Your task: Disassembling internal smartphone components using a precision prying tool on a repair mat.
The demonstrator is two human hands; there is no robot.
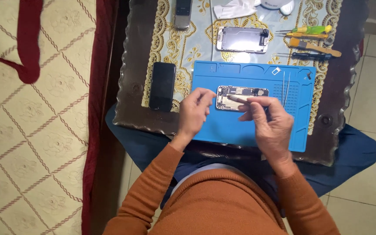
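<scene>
Opened phone (242,97): lies on the blue mat (223,126), long axis running left to right, just ahead of both hands
Left hand (193,112): fingertips pinched together at the phone's left end, touching or nearly so
Right hand (270,118): closed around a thin tool (236,99) whose tip lies over the phone's middle; the nearer hand
Off the mat: dark phone (162,86) to the left, screwdrivers (310,37) beyond

I see an opened smartphone (242,97) lying flat and lengthwise left to right on the blue mat, its back off, circuit board and metal shields exposed. A thin light-coloured prying tool (239,99) slants across its near-left part, tip pointing left over the internals.
</scene>
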